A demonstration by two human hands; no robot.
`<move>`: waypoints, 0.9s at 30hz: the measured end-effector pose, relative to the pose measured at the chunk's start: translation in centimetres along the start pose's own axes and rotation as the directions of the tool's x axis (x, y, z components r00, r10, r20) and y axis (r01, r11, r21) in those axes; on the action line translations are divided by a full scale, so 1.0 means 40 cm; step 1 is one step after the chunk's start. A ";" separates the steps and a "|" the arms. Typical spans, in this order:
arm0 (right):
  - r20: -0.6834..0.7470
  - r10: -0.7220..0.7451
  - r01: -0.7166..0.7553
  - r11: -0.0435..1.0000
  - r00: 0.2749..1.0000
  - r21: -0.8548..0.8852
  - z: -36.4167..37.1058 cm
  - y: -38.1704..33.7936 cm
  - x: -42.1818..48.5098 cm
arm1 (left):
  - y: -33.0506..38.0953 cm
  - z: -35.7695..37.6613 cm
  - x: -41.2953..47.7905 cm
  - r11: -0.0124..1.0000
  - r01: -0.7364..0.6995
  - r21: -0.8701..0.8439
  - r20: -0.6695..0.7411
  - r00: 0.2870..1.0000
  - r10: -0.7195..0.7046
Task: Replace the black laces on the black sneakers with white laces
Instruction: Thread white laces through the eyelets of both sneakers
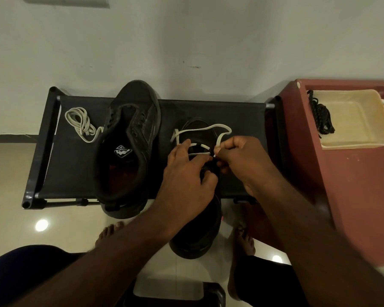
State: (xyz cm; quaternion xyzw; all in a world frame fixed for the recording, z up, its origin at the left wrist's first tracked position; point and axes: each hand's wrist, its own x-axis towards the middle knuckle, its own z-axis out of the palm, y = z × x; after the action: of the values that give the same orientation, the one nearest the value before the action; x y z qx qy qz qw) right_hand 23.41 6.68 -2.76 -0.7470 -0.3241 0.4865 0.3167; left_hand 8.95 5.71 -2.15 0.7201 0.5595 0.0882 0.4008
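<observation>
- We see two black sneakers on a dark tabletop (pixel 75 169). The unlaced sneaker (pixel 129 138) sits on the left, and the other sneaker (pixel 195 235) on the right has its heel hanging over the near edge.
- The right hand (pixel 244 160) pinches a white lace (pixel 200 129) between thumb and fingertips. The lace loops over the toe end and crosses the front of that sneaker in two bars.
- The left hand (pixel 184 176) grips the same sneaker — fingers laid over the lacing, thumb curled in at its opening.
- A spare white lace (pixel 80 122) lies bundled on the tabletop, just beside the unlaced sneaker.
- The black laces (pixel 321 117) lie in a heap at the left end of a cream tray (pixel 353 120), which sits on a red stand (pixel 353 185) to the right — well apart from both sneakers.
- Bare feet (pixel 108 234) rest on the tiled floor below.
</observation>
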 end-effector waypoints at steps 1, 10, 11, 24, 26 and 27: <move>-0.002 0.001 -0.001 1.000 1.000 0.000 0.000 0.000 0.002 | 0.000 0.000 0.001 1.000 0.000 0.000 0.000 1.000 0.000; 0.031 -0.021 0.023 0.998 0.999 -0.063 -0.006 -0.002 0.002 | -0.001 0.000 0.001 1.000 0.000 -0.014 -0.003 1.000 0.000; 0.038 -0.022 0.024 0.998 0.999 -0.066 -0.008 -0.002 0.003 | -0.001 0.000 0.001 1.000 -0.002 -0.015 -0.006 1.000 0.002; 0.074 0.046 -0.050 0.998 0.996 0.049 -0.010 0.003 0.012 | -0.002 -0.001 -0.001 0.998 -0.015 -0.058 -0.036 0.999 0.013; 0.085 0.065 -0.071 0.995 0.994 0.069 -0.009 -0.001 0.009 | -0.001 -0.002 -0.002 0.999 -0.020 -0.048 -0.030 0.999 0.019; 0.094 0.078 -0.085 0.993 0.993 0.078 -0.009 -0.003 0.009 | -0.001 -0.003 -0.001 0.999 -0.024 -0.046 -0.032 0.999 0.022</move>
State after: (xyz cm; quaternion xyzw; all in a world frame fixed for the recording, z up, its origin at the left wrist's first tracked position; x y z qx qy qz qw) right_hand 23.83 6.97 -2.72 -0.7231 -0.2872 0.5454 0.3118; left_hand 8.84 5.72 -2.09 0.7156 0.5552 0.1170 0.4074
